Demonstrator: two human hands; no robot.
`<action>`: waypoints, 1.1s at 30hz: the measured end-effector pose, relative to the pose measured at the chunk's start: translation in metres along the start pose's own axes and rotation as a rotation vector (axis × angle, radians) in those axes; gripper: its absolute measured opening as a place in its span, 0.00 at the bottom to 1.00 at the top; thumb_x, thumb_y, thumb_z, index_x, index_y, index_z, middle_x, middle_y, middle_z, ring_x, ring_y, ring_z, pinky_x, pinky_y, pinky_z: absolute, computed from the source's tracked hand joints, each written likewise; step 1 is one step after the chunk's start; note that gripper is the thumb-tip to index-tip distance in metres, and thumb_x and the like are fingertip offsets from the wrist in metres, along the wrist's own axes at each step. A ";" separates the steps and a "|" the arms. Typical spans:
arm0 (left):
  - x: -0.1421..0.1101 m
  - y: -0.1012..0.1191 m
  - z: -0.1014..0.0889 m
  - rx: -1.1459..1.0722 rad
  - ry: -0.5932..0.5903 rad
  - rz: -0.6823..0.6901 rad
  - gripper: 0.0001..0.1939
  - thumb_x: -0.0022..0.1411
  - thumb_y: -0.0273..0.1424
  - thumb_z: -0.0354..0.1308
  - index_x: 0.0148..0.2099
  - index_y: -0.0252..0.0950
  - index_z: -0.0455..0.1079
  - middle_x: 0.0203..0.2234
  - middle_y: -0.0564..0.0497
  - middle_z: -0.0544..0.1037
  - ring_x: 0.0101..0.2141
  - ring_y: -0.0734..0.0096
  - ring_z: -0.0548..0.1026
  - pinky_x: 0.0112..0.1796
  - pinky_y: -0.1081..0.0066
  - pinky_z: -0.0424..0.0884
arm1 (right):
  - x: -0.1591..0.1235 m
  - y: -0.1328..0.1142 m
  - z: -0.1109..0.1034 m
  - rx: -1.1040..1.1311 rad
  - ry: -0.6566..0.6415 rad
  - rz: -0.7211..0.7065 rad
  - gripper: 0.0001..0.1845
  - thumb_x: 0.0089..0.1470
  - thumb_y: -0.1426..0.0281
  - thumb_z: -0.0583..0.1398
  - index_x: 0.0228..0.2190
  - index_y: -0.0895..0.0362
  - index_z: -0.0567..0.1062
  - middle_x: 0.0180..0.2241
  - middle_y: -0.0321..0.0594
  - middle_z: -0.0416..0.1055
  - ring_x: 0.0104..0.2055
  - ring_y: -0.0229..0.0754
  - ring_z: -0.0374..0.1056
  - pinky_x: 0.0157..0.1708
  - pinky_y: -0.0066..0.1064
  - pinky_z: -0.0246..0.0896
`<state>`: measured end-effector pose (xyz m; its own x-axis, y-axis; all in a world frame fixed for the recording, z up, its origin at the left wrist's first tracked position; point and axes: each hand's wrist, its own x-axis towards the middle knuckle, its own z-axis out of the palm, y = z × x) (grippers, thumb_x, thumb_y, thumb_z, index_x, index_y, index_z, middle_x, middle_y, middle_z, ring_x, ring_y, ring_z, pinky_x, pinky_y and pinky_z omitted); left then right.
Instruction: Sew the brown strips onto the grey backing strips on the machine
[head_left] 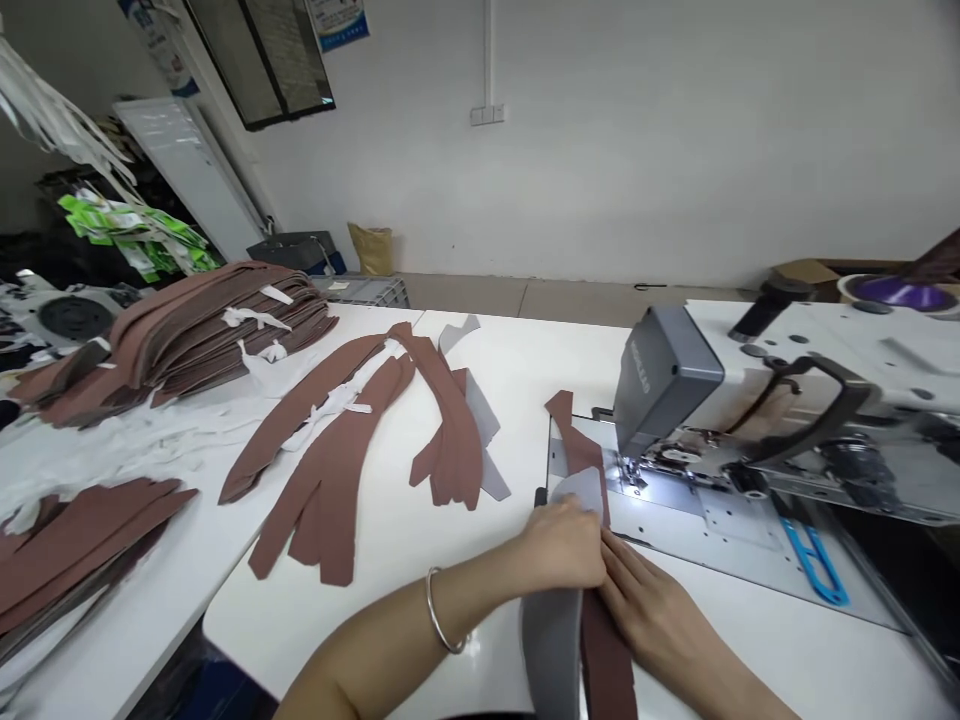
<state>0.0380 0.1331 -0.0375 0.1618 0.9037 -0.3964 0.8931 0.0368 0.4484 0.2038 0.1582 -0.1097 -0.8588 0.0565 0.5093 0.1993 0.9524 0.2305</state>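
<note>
A grey fabric piece (551, 650) and a brown fabric strip (606, 655) lie with their long edges together in front of me, beside the sewing machine. My left hand (566, 542) is closed on the grey piece, its fingers curled under. Close against it, my right hand (649, 595) has its fingers together on the brown strip at the shared edge; its thumb is hidden. Beyond the hands the brown strip's far end (577, 440) runs onto the metal plate, left of the lit needle area (632, 475) and apart from the presser foot.
Brown cut pieces (337, 490) and grey pieces (484, 410) lie left of my hands. A thick brown stack (217, 320) and another pile (82, 555) sit farther left. The sewing machine (667, 370) stands right, with a blue thread snipper (817, 565) on its bed.
</note>
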 end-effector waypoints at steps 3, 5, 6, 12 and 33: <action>0.005 0.006 0.006 0.004 0.049 -0.003 0.22 0.57 0.27 0.50 0.54 0.28 0.65 0.48 0.35 0.72 0.46 0.55 0.73 0.45 0.63 0.72 | 0.000 -0.002 -0.005 0.006 -0.013 0.014 0.20 0.58 0.82 0.47 0.40 0.70 0.77 0.42 0.60 0.74 0.47 0.57 0.72 0.42 0.44 0.75; 0.008 0.010 0.009 0.004 0.069 -0.008 0.24 0.56 0.26 0.51 0.56 0.27 0.62 0.47 0.35 0.72 0.46 0.54 0.73 0.45 0.63 0.72 | -0.001 -0.002 -0.008 0.025 -0.027 0.020 0.20 0.58 0.83 0.47 0.39 0.69 0.77 0.40 0.60 0.74 0.45 0.56 0.73 0.41 0.44 0.76; 0.009 0.011 0.010 0.005 0.075 -0.013 0.25 0.56 0.26 0.51 0.56 0.27 0.62 0.47 0.35 0.72 0.46 0.54 0.73 0.44 0.63 0.72 | -0.002 -0.002 -0.008 0.042 -0.036 0.026 0.19 0.58 0.82 0.47 0.39 0.69 0.78 0.39 0.59 0.74 0.45 0.56 0.73 0.41 0.45 0.76; 0.020 0.016 0.009 0.027 0.061 -0.061 0.28 0.58 0.29 0.50 0.61 0.27 0.59 0.52 0.34 0.69 0.47 0.53 0.73 0.46 0.61 0.71 | -0.006 0.005 -0.003 0.108 -0.021 0.082 0.19 0.60 0.81 0.48 0.44 0.67 0.76 0.44 0.59 0.73 0.49 0.54 0.71 0.47 0.47 0.74; 0.006 -0.030 -0.027 0.174 0.452 -0.298 0.26 0.69 0.39 0.43 0.64 0.33 0.59 0.54 0.38 0.69 0.54 0.51 0.68 0.52 0.57 0.64 | -0.012 0.015 -0.001 0.094 -0.060 0.171 0.23 0.61 0.82 0.47 0.55 0.68 0.69 0.54 0.58 0.67 0.61 0.56 0.60 0.54 0.45 0.70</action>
<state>0.0004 0.1489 -0.0318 -0.2693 0.9592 -0.0862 0.9348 0.2819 0.2159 0.2176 0.1713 -0.1118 -0.8434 0.2344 0.4836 0.3019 0.9511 0.0656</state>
